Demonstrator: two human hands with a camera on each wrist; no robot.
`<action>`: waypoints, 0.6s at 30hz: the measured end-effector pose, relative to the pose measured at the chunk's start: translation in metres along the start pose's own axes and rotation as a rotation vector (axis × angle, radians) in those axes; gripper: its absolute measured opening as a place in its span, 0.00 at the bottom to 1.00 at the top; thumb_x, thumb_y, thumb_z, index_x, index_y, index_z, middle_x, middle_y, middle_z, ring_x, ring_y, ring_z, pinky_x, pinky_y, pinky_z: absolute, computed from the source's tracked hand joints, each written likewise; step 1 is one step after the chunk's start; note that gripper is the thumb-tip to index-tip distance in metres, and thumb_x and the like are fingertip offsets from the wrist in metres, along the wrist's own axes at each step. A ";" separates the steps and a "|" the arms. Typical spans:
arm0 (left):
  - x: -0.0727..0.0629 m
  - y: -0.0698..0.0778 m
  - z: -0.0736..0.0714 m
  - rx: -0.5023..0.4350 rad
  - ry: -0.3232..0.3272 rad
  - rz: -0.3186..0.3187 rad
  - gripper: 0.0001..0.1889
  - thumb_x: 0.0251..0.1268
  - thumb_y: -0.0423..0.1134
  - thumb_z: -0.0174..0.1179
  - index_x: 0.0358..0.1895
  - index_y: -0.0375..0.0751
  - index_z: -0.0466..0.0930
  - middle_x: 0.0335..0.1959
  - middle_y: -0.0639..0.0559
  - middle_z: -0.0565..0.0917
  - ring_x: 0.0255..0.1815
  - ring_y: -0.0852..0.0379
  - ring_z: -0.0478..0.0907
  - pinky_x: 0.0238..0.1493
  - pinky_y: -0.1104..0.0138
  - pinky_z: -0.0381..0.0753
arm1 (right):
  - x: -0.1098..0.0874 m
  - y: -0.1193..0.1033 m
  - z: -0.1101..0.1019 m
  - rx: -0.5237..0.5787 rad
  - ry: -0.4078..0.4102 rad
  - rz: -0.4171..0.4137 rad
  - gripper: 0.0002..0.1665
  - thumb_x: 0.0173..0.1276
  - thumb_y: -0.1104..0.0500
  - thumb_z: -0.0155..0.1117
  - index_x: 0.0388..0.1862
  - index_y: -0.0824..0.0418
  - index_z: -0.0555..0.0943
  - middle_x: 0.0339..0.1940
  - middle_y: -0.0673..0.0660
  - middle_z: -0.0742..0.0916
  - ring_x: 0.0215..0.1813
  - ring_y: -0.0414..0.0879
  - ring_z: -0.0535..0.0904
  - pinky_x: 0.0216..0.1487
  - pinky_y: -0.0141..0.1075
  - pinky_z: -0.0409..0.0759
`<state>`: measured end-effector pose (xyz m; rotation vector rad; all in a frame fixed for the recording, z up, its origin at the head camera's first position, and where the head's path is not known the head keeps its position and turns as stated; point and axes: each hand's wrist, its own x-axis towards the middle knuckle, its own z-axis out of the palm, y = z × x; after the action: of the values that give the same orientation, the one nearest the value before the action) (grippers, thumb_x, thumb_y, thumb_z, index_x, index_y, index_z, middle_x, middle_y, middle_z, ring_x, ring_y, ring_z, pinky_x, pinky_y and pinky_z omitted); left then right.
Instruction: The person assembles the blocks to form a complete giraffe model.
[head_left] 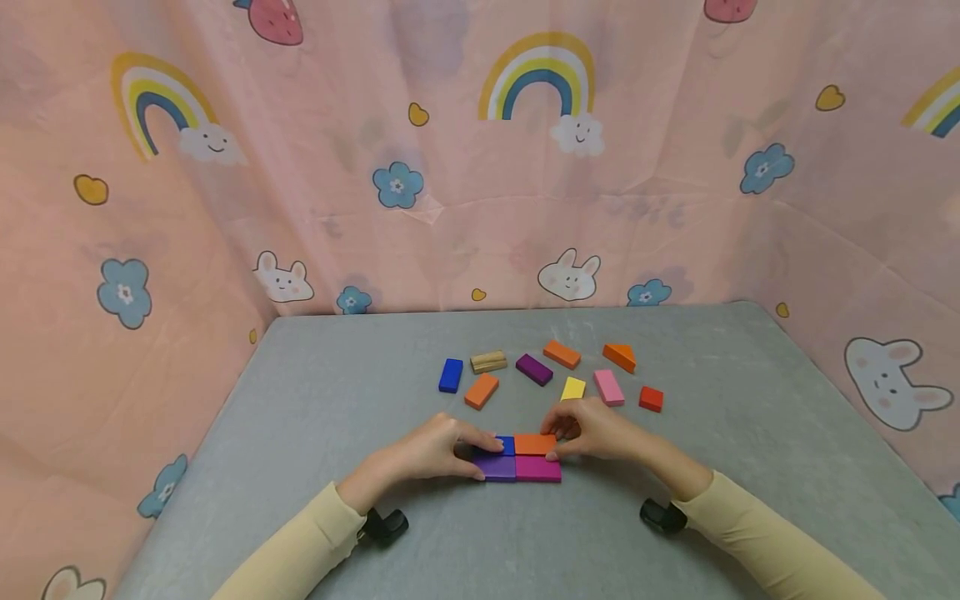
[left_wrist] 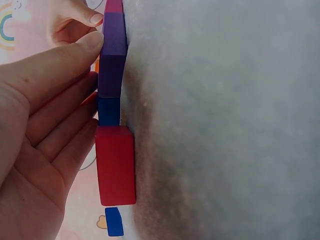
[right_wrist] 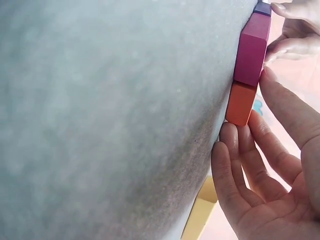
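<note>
Two rows of blocks lie together: a blue block (head_left: 508, 446) and an orange block (head_left: 535, 444) behind, a purple block (head_left: 498, 469) and a magenta block (head_left: 538, 469) in front. My left hand (head_left: 427, 450) reaches in from the left, fingers fairly straight, thumb at the purple block's edge, index finger on the blue one. Beside those fingers in the left wrist view stands a red block (left_wrist: 116, 166), hidden by the hand in the head view. My right hand (head_left: 592, 429) holds the orange block's right end, curled fingers behind it, thumb where it meets the magenta block.
Behind the hands lie loose blocks: blue (head_left: 451, 376), wood-coloured (head_left: 489, 361), orange (head_left: 482, 391), dark purple (head_left: 534, 369), yellow (head_left: 573, 388), pink (head_left: 609, 387), red (head_left: 651, 399) and an orange triangle (head_left: 619, 357). A patterned pink curtain (head_left: 465, 233) backs the grey table (head_left: 337, 375).
</note>
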<state>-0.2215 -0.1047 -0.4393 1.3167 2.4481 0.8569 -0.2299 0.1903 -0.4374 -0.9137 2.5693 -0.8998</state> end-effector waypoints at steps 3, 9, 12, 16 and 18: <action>0.000 0.001 0.000 -0.005 -0.003 -0.004 0.22 0.54 0.44 0.69 0.55 0.53 0.82 0.56 0.60 0.80 0.60 0.67 0.73 0.61 0.69 0.73 | 0.000 0.001 0.000 0.003 -0.004 -0.006 0.19 0.55 0.47 0.73 0.42 0.55 0.83 0.38 0.46 0.85 0.39 0.38 0.80 0.43 0.27 0.80; 0.000 0.002 -0.001 -0.004 -0.008 -0.002 0.22 0.55 0.44 0.69 0.55 0.52 0.81 0.56 0.60 0.80 0.61 0.67 0.73 0.61 0.68 0.73 | -0.001 0.000 0.000 0.024 -0.016 -0.011 0.18 0.56 0.48 0.73 0.42 0.54 0.82 0.39 0.46 0.85 0.41 0.41 0.81 0.44 0.29 0.81; 0.000 0.002 -0.001 -0.003 -0.006 -0.001 0.22 0.54 0.44 0.69 0.55 0.52 0.82 0.56 0.60 0.81 0.60 0.67 0.74 0.61 0.69 0.73 | -0.001 0.000 0.000 0.024 -0.021 -0.014 0.17 0.56 0.49 0.73 0.42 0.54 0.83 0.39 0.46 0.85 0.42 0.42 0.81 0.45 0.30 0.81; 0.000 0.002 -0.001 -0.004 -0.002 0.001 0.22 0.54 0.43 0.69 0.55 0.51 0.82 0.55 0.59 0.81 0.60 0.67 0.74 0.61 0.69 0.73 | -0.001 0.000 0.000 0.022 -0.029 -0.019 0.17 0.56 0.49 0.72 0.42 0.53 0.82 0.39 0.46 0.85 0.42 0.42 0.81 0.45 0.31 0.81; 0.000 0.002 -0.001 -0.003 -0.001 0.003 0.22 0.54 0.43 0.69 0.55 0.51 0.82 0.55 0.59 0.81 0.60 0.67 0.74 0.61 0.69 0.73 | -0.001 0.000 0.000 0.021 -0.034 -0.023 0.17 0.57 0.49 0.72 0.43 0.53 0.82 0.39 0.46 0.85 0.42 0.42 0.81 0.46 0.32 0.82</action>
<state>-0.2211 -0.1040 -0.4376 1.3202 2.4435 0.8596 -0.2295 0.1906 -0.4369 -0.9466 2.5209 -0.9087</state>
